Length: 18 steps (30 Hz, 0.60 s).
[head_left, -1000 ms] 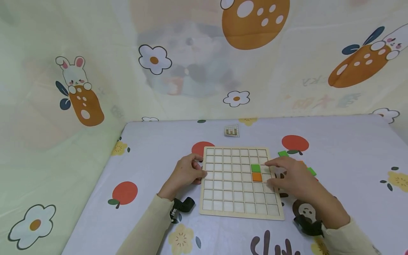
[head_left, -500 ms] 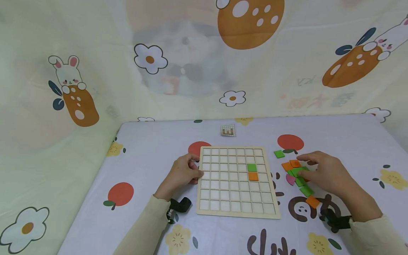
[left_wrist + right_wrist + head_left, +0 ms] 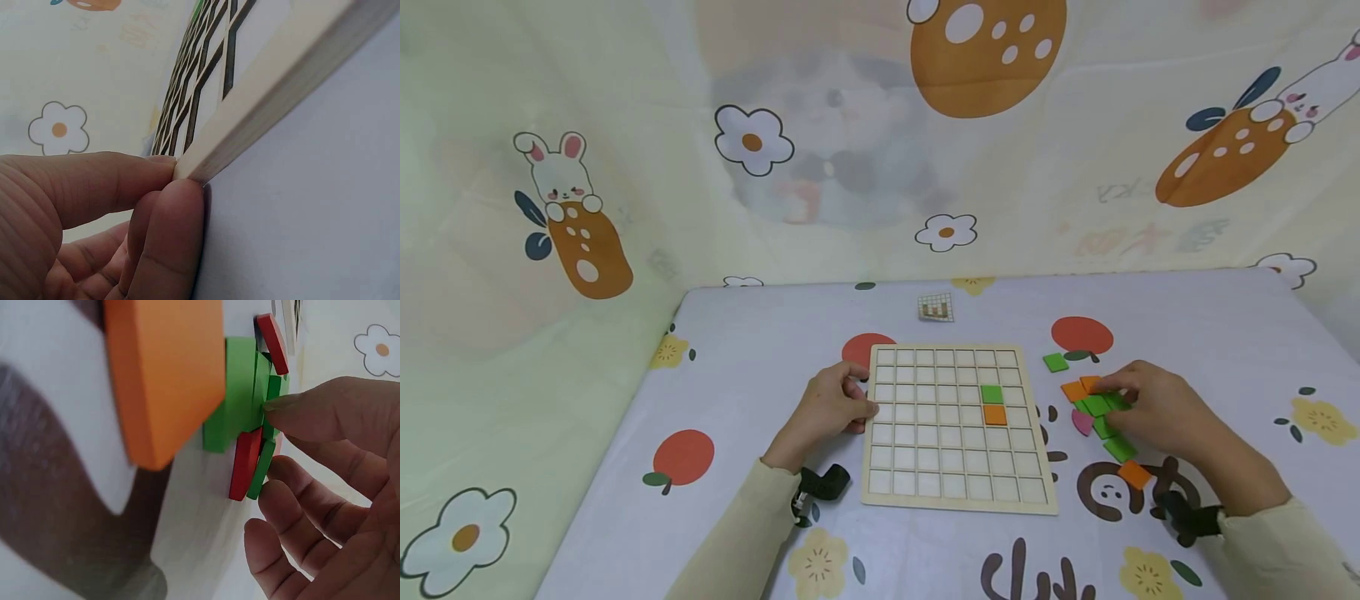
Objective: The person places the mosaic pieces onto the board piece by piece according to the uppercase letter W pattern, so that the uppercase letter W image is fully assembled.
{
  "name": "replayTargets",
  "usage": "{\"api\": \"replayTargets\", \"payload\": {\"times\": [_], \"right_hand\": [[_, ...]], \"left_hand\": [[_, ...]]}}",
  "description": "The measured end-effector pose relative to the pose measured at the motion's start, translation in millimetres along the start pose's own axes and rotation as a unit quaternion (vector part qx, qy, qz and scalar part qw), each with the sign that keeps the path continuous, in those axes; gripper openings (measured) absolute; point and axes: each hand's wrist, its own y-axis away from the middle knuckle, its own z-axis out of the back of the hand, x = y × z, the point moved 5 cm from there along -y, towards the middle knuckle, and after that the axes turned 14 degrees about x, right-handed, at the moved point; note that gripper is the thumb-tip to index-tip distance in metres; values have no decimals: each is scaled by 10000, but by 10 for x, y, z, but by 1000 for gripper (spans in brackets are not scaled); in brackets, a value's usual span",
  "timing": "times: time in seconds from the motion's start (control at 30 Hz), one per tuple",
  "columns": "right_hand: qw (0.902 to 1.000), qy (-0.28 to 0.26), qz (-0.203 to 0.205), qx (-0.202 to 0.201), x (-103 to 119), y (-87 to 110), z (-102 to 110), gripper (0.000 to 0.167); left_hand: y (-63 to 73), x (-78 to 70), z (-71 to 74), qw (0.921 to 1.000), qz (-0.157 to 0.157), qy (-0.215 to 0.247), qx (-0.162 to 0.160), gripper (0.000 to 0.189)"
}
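Note:
A pale wooden grid board (image 3: 955, 496) lies flat on the table, with a green square tile (image 3: 992, 394) and an orange square tile (image 3: 995, 414) set one below the other in its cells. At the board's left edge my left hand (image 3: 831, 404) pinches the rim; its fingertips (image 3: 178, 206) meet the wood in the left wrist view. My right hand (image 3: 1157, 412) is over a loose cluster of tiles, thumb and fingers apart. In the right wrist view a fingertip (image 3: 281, 412) touches a green tile (image 3: 240, 394). No lifted tile shows in this hand.
Around the cluster lie orange tiles (image 3: 1135, 475), a pink rounded piece (image 3: 1082, 422) and a separate green tile (image 3: 1056, 362). Red-sided pieces (image 3: 245, 465) show in the right wrist view. A small patterned card (image 3: 936, 307) lies behind the board. A printed cloth wall (image 3: 850, 250) stands at the back.
My right hand has gone from the board's right side out to the loose tiles and lowered onto them, its fingers drawing closer together. My left hand stays at the board's edge.

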Motion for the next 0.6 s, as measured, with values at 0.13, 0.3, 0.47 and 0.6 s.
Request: {"api": "replayTargets", "payload": {"times": [0.13,0.3,0.47,0.6], "right_hand": [[9999,123,12,121,14,-19,-3,38],[9995,152,28,283,36,-32,14,33],[9993,100,29,373,54,-40,9,31],[9996,95,0,261,71,-39,13,28]], "left_hand": [[1,-3,0,10000,11,6,3,47],[0,-2,-2,10000,0,19,5,47],[-3,5,-1,10000,-3,72,16,47],[-3,6,1,10000,20,93,13,47]]}}
